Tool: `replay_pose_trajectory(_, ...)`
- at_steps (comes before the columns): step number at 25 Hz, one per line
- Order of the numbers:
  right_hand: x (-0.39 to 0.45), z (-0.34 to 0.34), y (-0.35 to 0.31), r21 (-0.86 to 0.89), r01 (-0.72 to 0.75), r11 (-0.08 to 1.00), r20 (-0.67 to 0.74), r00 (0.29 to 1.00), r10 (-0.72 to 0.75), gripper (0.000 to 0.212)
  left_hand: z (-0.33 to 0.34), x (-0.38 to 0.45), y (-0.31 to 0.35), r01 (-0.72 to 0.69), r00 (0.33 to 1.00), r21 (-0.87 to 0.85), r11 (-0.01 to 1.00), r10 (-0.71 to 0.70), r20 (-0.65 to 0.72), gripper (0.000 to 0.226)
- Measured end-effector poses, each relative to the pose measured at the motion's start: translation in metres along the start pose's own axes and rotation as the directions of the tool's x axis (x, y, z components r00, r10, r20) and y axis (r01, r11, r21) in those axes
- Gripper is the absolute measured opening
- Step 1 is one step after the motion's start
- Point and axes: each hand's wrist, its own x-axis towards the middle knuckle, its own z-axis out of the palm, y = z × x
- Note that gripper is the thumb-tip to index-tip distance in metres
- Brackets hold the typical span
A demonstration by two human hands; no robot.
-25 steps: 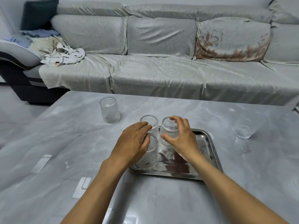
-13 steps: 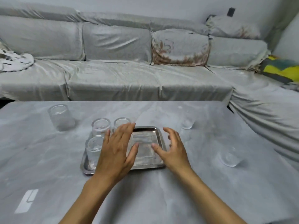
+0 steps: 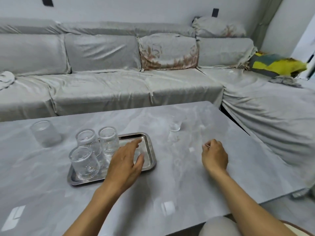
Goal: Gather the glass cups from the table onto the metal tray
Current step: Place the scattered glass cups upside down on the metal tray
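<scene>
Hovering over the right half of the metal tray, the left hand is spread flat with fingers apart, gripping nothing. Three ribbed glass cups stand mouth-down in a cluster on the tray's left half, close together. The right hand floats above the grey marble table, its fingers loosely curled and empty. One glass cup stands on the table left of the tray, and a small glass cup sits farther back, beyond the right hand.
</scene>
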Motion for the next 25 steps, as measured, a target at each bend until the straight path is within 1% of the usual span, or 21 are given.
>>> replay_pose_trajectory(2,-0.008,0.008,-0.018,0.2,0.047,0.979,-0.019,0.999,-0.044,0.016,-0.002,-0.004,-0.005,0.112,0.994,-0.087,0.99,-0.112,0.003,0.035)
replay_pose_trajectory(3,-0.015,0.013,-0.034,0.38,0.04,0.924,0.019,0.999,-0.051,0.016,-0.004,-0.006,-0.008,0.176,0.984,-0.146,0.974,-0.177,0.002,0.035)
replay_pose_trajectory(4,-0.026,0.017,-0.053,0.591,-0.015,0.807,0.096,0.994,-0.052,0.014,-0.007,-0.009,-0.011,0.232,0.972,-0.217,0.948,-0.235,0.01,0.04)
replay_pose_trajectory(5,-0.04,0.02,-0.073,0.764,-0.116,0.635,0.2,0.978,-0.062,0.014,-0.009,-0.011,-0.012,0.266,0.962,-0.294,0.918,-0.271,0.027,0.048)
replay_pose_trajectory(6,-0.054,0.024,-0.094,0.861,-0.258,0.439,0.326,0.942,-0.086,0.014,-0.012,-0.013,-0.015,0.276,0.958,-0.373,0.886,-0.283,0.038,0.055)
replay_pose_trajectory(7,-0.068,0.027,-0.113,0.87,-0.421,0.256,0.464,0.876,-0.136,0.015,-0.016,-0.014,-0.018,0.265,0.959,-0.458,0.848,-0.282,0.034,0.058)
replay_pose_trajectory(8,-0.081,0.029,-0.129,0.816,-0.564,0.125,0.577,0.789,-0.209,0.015,-0.021,-0.015,-0.021,0.239,0.96,-0.549,0.801,-0.28,0.009,0.06)
replay_pose_trajectory(9,-0.092,0.031,-0.143,0.739,-0.672,0.038,0.653,0.701,-0.287,0.014,-0.029,-0.015,-0.025,0.203,0.957,-0.621,0.757,-0.287,-0.036,0.061)
replay_pose_trajectory(10,-0.098,0.033,-0.153,0.677,-0.736,0.01,0.693,0.632,-0.346,0.013,-0.038,-0.015,-0.03,0.165,0.95,-0.662,0.731,-0.298,-0.093,0.061)
replay_pose_trajectory(11,-0.103,0.036,-0.161,0.671,-0.739,0.051,0.699,0.609,-0.374,0.01,-0.047,-0.015,-0.036,0.137,0.94,-0.667,0.733,-0.308,-0.145,0.061)
replay_pose_trajectory(12,-0.105,0.039,-0.166,0.741,-0.642,0.195,0.662,0.651,-0.371,0.007,-0.056,-0.015,-0.041,0.129,0.931,-0.643,0.755,-0.316,-0.184,0.062)
replay_pose_trajectory(13,-0.105,0.042,-0.167,0.813,-0.394,0.428,0.558,0.739,-0.378,0.013,-0.063,-0.015,-0.046,0.139,0.921,-0.606,0.783,-0.326,-0.211,0.063)
replay_pose_trajectory(14,-0.106,0.046,-0.167,0.773,-0.035,0.633,0.391,0.812,-0.433,0.03,-0.07,-0.015,-0.052,0.152,0.915,-0.577,0.803,-0.335,-0.226,0.063)
replay_pose_trajectory(15,-0.108,0.051,-0.167,0.661,0.31,0.683,0.227,0.785,-0.576,0.05,-0.074,-0.014,-0.057,0.155,0.914,-0.557,0.816,-0.332,-0.232,0.063)
replay_pose_trajectory(16,-0.114,0.056,-0.169,0.559,0.554,0.617,0.112,0.687,-0.718,0.065,-0.077,-0.013,-0.06,0.15,0.92,-0.544,0.825,-0.319,-0.23,0.062)
replay_pose_trajectory(17,-0.12,0.06,-0.172,0.507,0.666,0.547,0.063,0.604,-0.795,0.073,-0.079,-0.01,-0.062,0.145,0.926,-0.524,0.839,-0.302,-0.227,0.061)
replay_pose_trajectory(18,-0.124,0.066,-0.175,0.484,0.701,0.524,0.039,0.581,-0.813,0.076,-0.079,-0.009,-0.062,0.145,0.934,-0.49,0.859,-0.283,-0.219,0.061)
replay_pose_trajectory(19,-0.126,0.073,-0.176,0.474,0.697,0.538,0.02,0.603,-0.798,0.077,-0.08,-0.007,-0.061,0.148,0.943,-0.444,0.884,-0.261,-0.206,0.061)
replay_pose_trajectory(21,-0.126,0.085,-0.178,0.509,0.609,0.609,0.046,0.687,-0.725,0.078,-0.086,-0.006,-0.067,0.151,0.97,-0.392,0.907,-0.213,-0.119,0.061)
replay_pose_trajectory(23,-0.125,0.097,-0.177,0.557,0.475,0.682,0.136,0.757,-0.639,0.081,-0.097,-0.006,-0.08,0.162,0.979,-0.369,0.915,-0.195,-0.053,0.054)
replay_pose_trajectory(25,-0.123,0.112,-0.175,0.545,0.406,0.734,0.185,0.795,-0.577,0.084,-0.103,-0.006,-0.098,0.147,0.969,-0.187,0.971,-0.179,-0.169,0.041)
